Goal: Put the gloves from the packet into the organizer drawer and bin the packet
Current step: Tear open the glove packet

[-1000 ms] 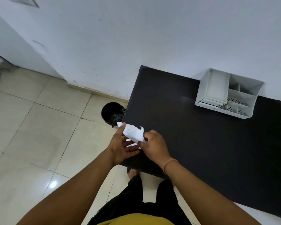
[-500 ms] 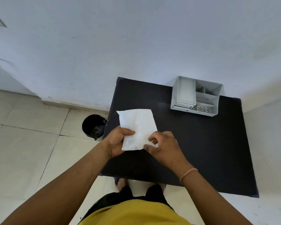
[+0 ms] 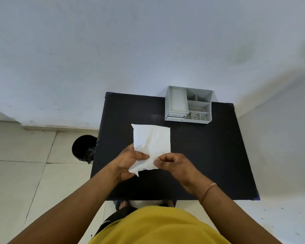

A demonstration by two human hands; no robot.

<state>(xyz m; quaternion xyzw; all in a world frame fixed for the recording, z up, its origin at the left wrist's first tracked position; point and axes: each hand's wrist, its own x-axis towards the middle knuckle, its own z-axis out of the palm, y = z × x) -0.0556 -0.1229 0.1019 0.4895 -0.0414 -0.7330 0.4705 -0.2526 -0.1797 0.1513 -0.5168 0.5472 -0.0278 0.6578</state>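
Opening step: left hand (image 3: 128, 160) and right hand (image 3: 171, 163) both pinch the flat white paper glove packet (image 3: 151, 141) over the black worktop (image 3: 209, 155), still sealed; next, tear it, reach grey plastic organizer (image 3: 189, 105).

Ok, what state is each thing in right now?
Packet: held above the table, pinched at its near edge, no gloves showing.
Left hand: gripping the packet.
Right hand: pinching the packet.
Organizer: upright, drawers shut.
Bin: open-topped, on the floor beside the table.
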